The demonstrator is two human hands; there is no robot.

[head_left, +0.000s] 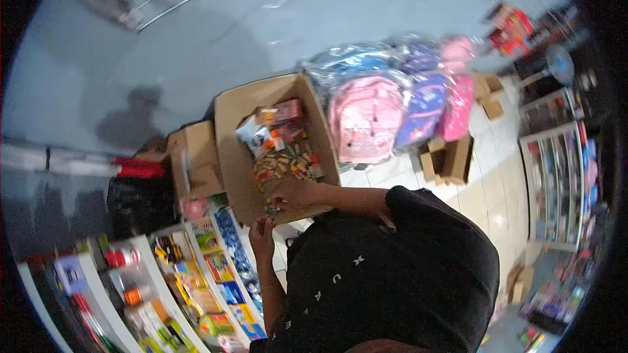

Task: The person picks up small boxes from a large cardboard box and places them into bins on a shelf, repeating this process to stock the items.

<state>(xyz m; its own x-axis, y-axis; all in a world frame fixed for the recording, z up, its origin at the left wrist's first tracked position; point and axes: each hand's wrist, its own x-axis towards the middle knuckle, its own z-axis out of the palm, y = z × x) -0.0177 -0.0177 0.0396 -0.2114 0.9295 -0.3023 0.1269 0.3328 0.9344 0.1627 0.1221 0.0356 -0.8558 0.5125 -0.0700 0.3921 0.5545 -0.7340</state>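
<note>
A deep cardboard box (229, 150) stands in front of me. Many small tan, yellow and red pieces (282, 166), too blurred to name, lie loose in its near half. A white-and-blue packet (255, 136) and a red carton (288, 112) rest at its far end. My right hand (294, 195) reaches inside, low over the near end, with its fingers closed around a small cluster of coloured pieces (275, 206). At the box's near left corner, my left hand (262, 235) has its fingers closed at the rim.
Plastic-wrapped backpacks, one of them pink (367, 117), stand right of the box. An open carton (451, 160) lies on the tiled floor (487, 189). Shelves of packaged goods (190, 274) are at the lower left. Another shelf rack (555, 186) stands right.
</note>
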